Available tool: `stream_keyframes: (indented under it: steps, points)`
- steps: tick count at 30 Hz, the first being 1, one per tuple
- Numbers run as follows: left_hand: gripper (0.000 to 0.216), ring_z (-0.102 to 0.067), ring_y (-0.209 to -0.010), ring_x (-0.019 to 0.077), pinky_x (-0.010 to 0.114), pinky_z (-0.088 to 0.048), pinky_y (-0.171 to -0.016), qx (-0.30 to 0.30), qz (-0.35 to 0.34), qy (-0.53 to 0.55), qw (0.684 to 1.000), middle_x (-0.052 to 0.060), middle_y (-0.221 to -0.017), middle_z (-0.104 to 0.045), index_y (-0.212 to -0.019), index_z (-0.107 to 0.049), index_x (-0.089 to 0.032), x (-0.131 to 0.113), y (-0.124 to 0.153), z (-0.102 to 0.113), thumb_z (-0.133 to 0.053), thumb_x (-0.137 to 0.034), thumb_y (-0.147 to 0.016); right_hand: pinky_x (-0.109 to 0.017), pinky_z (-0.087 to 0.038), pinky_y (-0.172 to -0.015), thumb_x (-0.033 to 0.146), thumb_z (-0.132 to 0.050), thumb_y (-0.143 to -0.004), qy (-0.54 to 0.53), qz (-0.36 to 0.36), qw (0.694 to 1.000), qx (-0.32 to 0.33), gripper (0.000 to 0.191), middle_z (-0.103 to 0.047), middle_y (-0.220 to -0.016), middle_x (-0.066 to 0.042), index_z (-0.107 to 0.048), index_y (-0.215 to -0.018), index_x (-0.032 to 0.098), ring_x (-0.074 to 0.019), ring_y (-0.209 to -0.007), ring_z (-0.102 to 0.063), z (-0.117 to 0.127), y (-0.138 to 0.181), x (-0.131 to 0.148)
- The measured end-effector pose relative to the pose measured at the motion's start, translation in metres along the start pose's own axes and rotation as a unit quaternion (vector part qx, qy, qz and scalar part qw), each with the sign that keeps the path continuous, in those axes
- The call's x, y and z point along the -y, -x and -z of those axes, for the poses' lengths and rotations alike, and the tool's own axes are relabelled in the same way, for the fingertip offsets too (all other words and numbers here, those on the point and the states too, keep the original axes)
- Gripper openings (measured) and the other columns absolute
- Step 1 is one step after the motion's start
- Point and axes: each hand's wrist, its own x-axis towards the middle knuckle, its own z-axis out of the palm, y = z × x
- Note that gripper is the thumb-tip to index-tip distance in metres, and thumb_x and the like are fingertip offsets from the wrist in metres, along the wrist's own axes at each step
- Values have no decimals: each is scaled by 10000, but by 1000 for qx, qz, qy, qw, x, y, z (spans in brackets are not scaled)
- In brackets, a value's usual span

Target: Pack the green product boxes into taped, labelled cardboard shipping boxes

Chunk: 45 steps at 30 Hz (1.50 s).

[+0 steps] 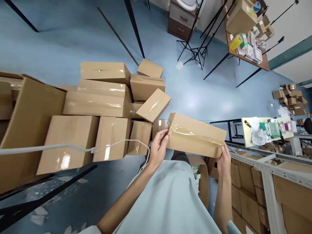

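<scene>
Between my two hands is a long cardboard box (197,133), taped along its top with clear shiny tape. My left hand (159,145) grips its left end, with fingertips at the taped corner. At the box's lower right corner, my right hand (224,158) holds on, its fingers partly hidden by the cardboard. Just left of the held box, a smaller taped carton (154,105) leans at an angle on a pile of boxes. A white cable (126,140) runs from the left edge toward my left forearm.
Stacked taped boxes (95,102) stand to the left beside a large open carton (36,120). Below me on the right is an open box (204,182) with small packs. A metal shelf (270,182) full of cartons stands right. Farther off are a cluttered wooden table (265,63) and black tripod stands (195,52).
</scene>
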Motion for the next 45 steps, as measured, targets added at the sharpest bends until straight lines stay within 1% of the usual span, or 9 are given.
stream_keyframes:
  steps: [5, 10, 13, 15, 18, 24, 35, 41, 45]
  points:
    - [501, -606, -1509, 322, 481, -453, -1295, -48, -8, -23, 999, 157, -1576, -675, -1384, -696, -195, 7, -93, -93, -639, -548, -1033, -526, -489, -1271, 589, -788, -862, 6, -18, 999, 42, 802, -659, -1595, -122, -650, -1564, 228, -312, -1509, -607, -24, -138, 20]
    - [487, -651, -1455, 309, 482, -475, -1272, -97, -10, -5, 995, 164, -1514, -713, -1374, -683, -197, -5, -186, -192, -660, -526, -1017, -544, -450, -1301, 569, -818, -838, -2, -15, 998, 60, 795, -659, -1594, -124, -667, -1537, 220, -332, -1547, -569, -41, -274, 66]
    - [475, -672, -1427, 317, 494, -486, -1258, -118, -8, 17, 993, 178, -1477, -724, -1340, -664, -200, -15, -233, -234, -720, -494, -972, -546, -430, -1317, 555, -819, -845, -3, 6, 998, 62, 770, -670, -1581, -118, -677, -1523, 219, -331, -1553, -561, -60, -342, 100]
    - [476, -675, -1421, 320, 502, -485, -1256, -147, -14, 29, 989, 180, -1458, -725, -1327, -649, -200, -22, -262, -250, -741, -476, -951, -541, -387, -1345, 546, -817, -857, -2, 24, 995, 94, 761, -671, -1581, -112, -675, -1529, 218, -325, -1571, -540, -84, -381, 124]
    - [478, -687, -1395, 311, 494, -488, -1249, -198, -32, 40, 979, 182, -1440, -722, -1326, -649, -187, -31, -304, -255, -745, -453, -940, -521, -344, -1371, 532, -787, -901, 16, 61, 982, 177, 721, -662, -1594, -98, -669, -1542, 223, -311, -1591, -513, -140, -431, 161]
    - [439, -718, -1328, 299, 492, -533, -1203, -306, -40, 73, 948, 139, -1377, -750, -1267, -679, -211, -44, -402, -245, -773, -432, -900, -528, -306, -1384, 539, -780, -924, 64, 107, 940, 319, 709, -621, -1646, -85, -662, -1554, 234, -329, -1630, -449, -279, -508, 227]
    - [394, -738, -1277, 308, 511, -544, -1185, -379, -24, 145, 914, 135, -1329, -758, -1193, -701, -208, -110, -608, -229, -782, -401, -858, -595, -333, -1366, 570, -819, -890, 133, 147, 895, 399, 769, -678, -1575, -116, -670, -1550, 206, -368, -1585, -517, -509, -632, 339]
    - [435, -720, -1264, 283, 489, -548, -1185, -453, -34, 127, 882, 117, -1297, -700, -1277, -719, -219, -140, -687, -216, -753, -385, -876, -567, -379, -1347, 573, -824, -893, 152, 161, 860, 459, 750, -675, -1583, -107, -680, -1541, 223, -363, -1583, -521, -636, -688, 376]
    - [406, -701, -1251, 288, 487, -575, -1149, -537, -21, 104, 837, 105, -1254, -687, -1217, -737, -223, -149, -738, -207, -764, -431, -869, -565, -428, -1315, 589, -826, -888, 183, 156, 807, 539, 760, -693, -1560, -115, -675, -1544, 235, -359, -1541, -571, -733, -717, 386]
